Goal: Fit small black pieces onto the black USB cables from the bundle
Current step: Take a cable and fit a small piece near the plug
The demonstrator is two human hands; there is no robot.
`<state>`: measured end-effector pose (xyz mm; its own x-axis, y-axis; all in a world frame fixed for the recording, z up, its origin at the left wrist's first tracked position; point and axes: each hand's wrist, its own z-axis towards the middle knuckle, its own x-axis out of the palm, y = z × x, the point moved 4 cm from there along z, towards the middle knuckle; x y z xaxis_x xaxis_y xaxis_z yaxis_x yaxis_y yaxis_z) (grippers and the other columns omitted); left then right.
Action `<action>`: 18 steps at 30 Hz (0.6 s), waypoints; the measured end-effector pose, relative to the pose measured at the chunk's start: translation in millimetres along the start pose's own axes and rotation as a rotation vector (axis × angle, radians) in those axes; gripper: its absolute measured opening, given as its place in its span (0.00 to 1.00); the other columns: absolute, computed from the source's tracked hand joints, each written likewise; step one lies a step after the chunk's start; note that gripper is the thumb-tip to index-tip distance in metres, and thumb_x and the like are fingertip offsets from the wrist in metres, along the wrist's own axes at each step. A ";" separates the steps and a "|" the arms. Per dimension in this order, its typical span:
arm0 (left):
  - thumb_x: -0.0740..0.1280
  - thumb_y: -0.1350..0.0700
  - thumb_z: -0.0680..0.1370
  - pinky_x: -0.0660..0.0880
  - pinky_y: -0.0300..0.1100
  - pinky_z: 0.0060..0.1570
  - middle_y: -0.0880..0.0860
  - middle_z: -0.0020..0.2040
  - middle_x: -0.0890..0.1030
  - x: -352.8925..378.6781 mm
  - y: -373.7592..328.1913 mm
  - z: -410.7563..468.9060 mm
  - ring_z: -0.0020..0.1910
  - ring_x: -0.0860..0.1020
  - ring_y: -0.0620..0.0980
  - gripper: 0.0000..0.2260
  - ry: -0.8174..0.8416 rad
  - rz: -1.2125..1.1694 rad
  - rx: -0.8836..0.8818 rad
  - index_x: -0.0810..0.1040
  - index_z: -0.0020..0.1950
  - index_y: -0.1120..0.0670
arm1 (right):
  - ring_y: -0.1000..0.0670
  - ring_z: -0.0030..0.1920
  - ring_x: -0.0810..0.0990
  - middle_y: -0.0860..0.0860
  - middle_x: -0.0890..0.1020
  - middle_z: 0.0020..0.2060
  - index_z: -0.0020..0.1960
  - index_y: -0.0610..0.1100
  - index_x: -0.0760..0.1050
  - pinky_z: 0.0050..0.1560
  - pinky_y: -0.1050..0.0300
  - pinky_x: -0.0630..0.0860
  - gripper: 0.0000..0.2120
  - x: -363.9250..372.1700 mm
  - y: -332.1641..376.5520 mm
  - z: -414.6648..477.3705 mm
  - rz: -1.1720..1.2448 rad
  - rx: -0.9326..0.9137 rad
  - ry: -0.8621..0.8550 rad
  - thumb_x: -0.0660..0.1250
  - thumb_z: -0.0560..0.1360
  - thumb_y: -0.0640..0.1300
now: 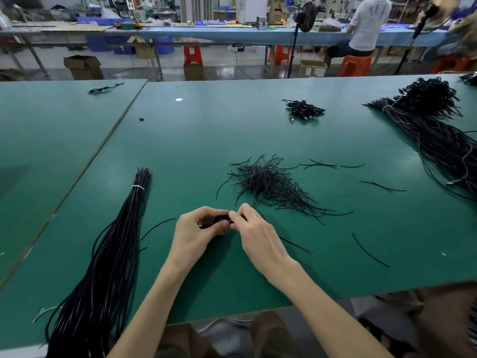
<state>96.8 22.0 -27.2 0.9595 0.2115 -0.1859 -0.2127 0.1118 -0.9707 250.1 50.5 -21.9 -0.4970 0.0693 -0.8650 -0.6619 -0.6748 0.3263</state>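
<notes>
My left hand point(197, 229) and right hand point(255, 229) meet low over the surface point(232, 130), curled fingers point(206, 211) pinching one cable end point(221, 219) to steady it for fitting. The bundle point(116, 241) lies left, pieces point(268, 184) just ahead.

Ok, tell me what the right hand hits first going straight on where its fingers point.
The right hand meets the black piece it pinches, then likely the left hand just beyond.

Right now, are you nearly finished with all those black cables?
Not nearly. The small pile far across the table may be finished ones. The left hand and right hand pinch one cable between them. The tied bundle on the left and the big heap on the right look left to do.
</notes>
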 end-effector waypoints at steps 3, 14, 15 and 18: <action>0.76 0.65 0.75 0.80 0.34 0.47 0.50 0.44 0.88 0.0 -0.7 -0.1 0.43 0.86 0.49 0.10 -0.014 -0.012 -0.008 0.86 0.53 0.53 | 0.54 0.44 0.69 0.50 0.69 0.47 0.62 0.39 0.75 0.36 0.58 0.72 0.12 2.3 -0.3 0.3 0.009 -0.002 0.020 0.67 0.80 0.31; 0.74 0.69 0.75 0.81 0.36 0.46 0.49 0.45 0.88 -4.1 -4.0 -0.7 0.45 0.86 0.49 0.11 -0.108 -0.016 0.034 0.87 0.50 0.53 | 0.49 0.44 0.75 0.47 0.72 0.48 0.67 0.39 0.74 0.32 0.55 0.72 0.17 0.0 7.0 4.1 -0.025 -0.040 -0.013 0.62 0.85 0.48; 0.74 0.69 0.75 0.81 0.36 0.46 0.50 0.44 0.88 -4.0 -4.0 -0.4 0.44 0.86 0.49 0.11 -0.111 -0.018 0.033 0.87 0.50 0.53 | 0.48 0.43 0.78 0.47 0.74 0.47 0.65 0.39 0.76 0.30 0.55 0.73 0.15 -2.4 7.8 3.2 -0.039 -0.041 -0.043 0.63 0.84 0.48; 0.74 0.68 0.75 0.80 0.35 0.44 0.51 0.43 0.88 -3.3 -3.1 0.1 0.41 0.86 0.49 0.10 -0.112 -0.022 0.031 0.87 0.49 0.54 | 0.48 0.41 0.80 0.49 0.76 0.44 0.59 0.41 0.79 0.28 0.55 0.75 0.10 -6.4 10.2 0.7 -0.079 -0.033 -0.098 0.65 0.83 0.47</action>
<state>94.3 21.0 -23.5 0.9376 0.3160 -0.1449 -0.1994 0.1473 -0.9688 246.1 43.7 -12.8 -0.4978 0.1931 -0.8455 -0.6830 -0.6881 0.2449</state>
